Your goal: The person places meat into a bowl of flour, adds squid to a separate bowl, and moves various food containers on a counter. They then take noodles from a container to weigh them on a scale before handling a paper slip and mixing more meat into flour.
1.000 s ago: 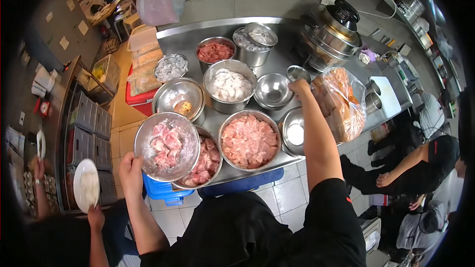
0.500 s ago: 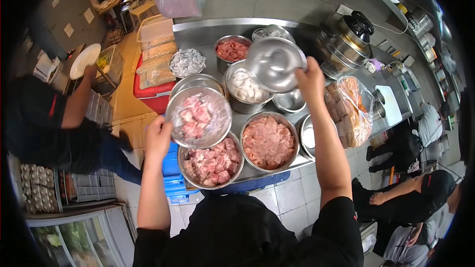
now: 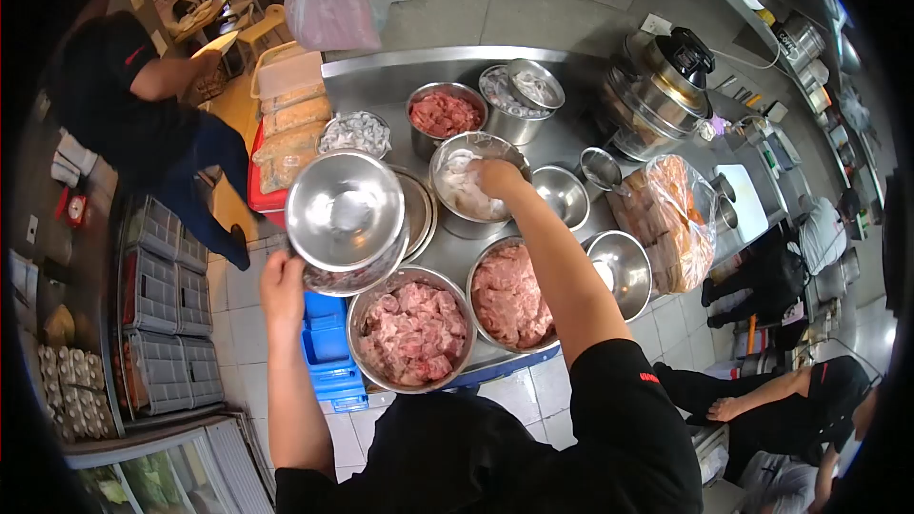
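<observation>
My left hand (image 3: 283,284) is closed on the rim of a metal bowl (image 3: 352,278). A second shiny, empty metal bowl (image 3: 345,209) rests on top of it and covers most of what is inside. My right hand (image 3: 503,181) reaches into a metal pot (image 3: 440,145) of white, slippery-looking pieces (image 3: 464,188); its fingers are hidden from me. Close to my body stand a pot of pink meat chunks (image 3: 411,331) and a pot of paler, finer meat (image 3: 506,293), the latter partly behind my right forearm.
Behind are a pot of red meat (image 3: 445,115), a bowl of greyish pieces (image 3: 355,135) and a pot with a small bowl (image 3: 536,86) on it. Empty bowls (image 3: 619,271) and bagged food (image 3: 681,219) lie right. A co-worker (image 3: 143,105) walks at left; a steamer-like pot (image 3: 657,86) stands back right.
The empty bowl from my right hand now sits on the bowl in my left. My right hand has moved down into the pot of white pieces. The co-worker at left has moved farther away.
</observation>
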The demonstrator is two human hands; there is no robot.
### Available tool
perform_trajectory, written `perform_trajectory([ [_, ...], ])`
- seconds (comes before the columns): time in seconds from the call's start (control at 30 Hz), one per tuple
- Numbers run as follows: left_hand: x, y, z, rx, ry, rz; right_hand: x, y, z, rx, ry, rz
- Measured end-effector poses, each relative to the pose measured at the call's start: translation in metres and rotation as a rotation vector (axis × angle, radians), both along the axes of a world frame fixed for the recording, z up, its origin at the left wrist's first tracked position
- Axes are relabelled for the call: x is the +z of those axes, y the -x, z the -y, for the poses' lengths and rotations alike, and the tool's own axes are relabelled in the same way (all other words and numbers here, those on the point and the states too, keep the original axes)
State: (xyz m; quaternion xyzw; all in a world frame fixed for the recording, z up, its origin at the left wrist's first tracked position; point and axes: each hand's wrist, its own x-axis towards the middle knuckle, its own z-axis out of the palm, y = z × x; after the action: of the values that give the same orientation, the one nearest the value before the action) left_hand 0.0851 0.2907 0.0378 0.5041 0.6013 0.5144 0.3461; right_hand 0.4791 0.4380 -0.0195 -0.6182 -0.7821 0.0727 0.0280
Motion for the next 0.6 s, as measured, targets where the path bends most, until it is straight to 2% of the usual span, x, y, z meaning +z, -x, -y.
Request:
perform_trajectory([
  [0.03,-0.005,0.008,0.002,-0.003,0.010,0.004,-0.005,0.000,0.000,-0.054,0.139,0.023],
  [0.07,-0.010,0.022,0.004,0.002,0.026,0.062,-0.024,-0.009,-0.012,0.022,0.055,0.019],
  [0.2,-0.015,0.041,0.011,0.028,0.026,0.202,0.013,-0.018,-0.004,-0.035,-0.047,-0.084],
  [0.27,-0.016,0.043,0.011,0.034,0.010,0.263,0.043,-0.015,0.003,-0.150,0.091,-0.341],
  [0.3,-0.015,0.042,0.011,0.035,0.012,0.265,0.037,-0.016,0.002,-0.150,0.092,-0.338],
  [0.37,-0.012,0.040,0.011,0.011,0.046,0.267,0.018,-0.017,-0.002,0.125,0.101,0.078],
  [0.4,-0.011,0.038,0.010,0.010,0.047,0.268,0.023,-0.006,0.006,0.124,0.101,0.079],
  [0.47,-0.010,0.033,0.009,0.044,0.070,0.203,0.041,0.028,0.032,-0.079,0.293,0.187],
  [0.6,-0.007,0.034,0.011,-0.008,0.058,0.144,0.022,0.015,0.022,-0.139,0.261,0.112],
])
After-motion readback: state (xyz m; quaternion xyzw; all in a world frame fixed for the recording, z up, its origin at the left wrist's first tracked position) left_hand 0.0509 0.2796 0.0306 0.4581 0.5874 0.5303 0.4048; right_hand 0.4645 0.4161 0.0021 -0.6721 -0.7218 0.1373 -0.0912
